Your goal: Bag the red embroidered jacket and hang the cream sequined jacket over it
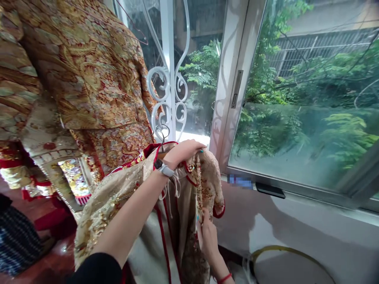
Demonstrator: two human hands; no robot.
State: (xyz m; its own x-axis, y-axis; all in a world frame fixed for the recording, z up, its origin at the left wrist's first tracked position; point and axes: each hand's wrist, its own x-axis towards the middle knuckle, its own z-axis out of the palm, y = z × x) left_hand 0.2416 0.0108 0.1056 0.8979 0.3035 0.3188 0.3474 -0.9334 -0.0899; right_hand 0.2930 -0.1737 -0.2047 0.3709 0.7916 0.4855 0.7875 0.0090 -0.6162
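My left hand [182, 153] is closed over the collar of a cream and gold embroidered garment with red trim [124, 205], gripping it together with the hanger whose metal hook [162, 133] sticks up behind the fingers. A watch sits on that wrist. Lower down, my right hand [207, 236] pinches the garment's front edge, fingers closed on the beaded fabric. The garment hangs down in front of me, draped partly over my left forearm.
Several red and gold embroidered garments [85, 67] hang at the left. A window with a white scrolled grille [168, 86] and sliding glass pane [310, 110] faces trees. A dark phone [270, 190] lies on the sill. A yellow hoop [284, 256] leans on the white wall.
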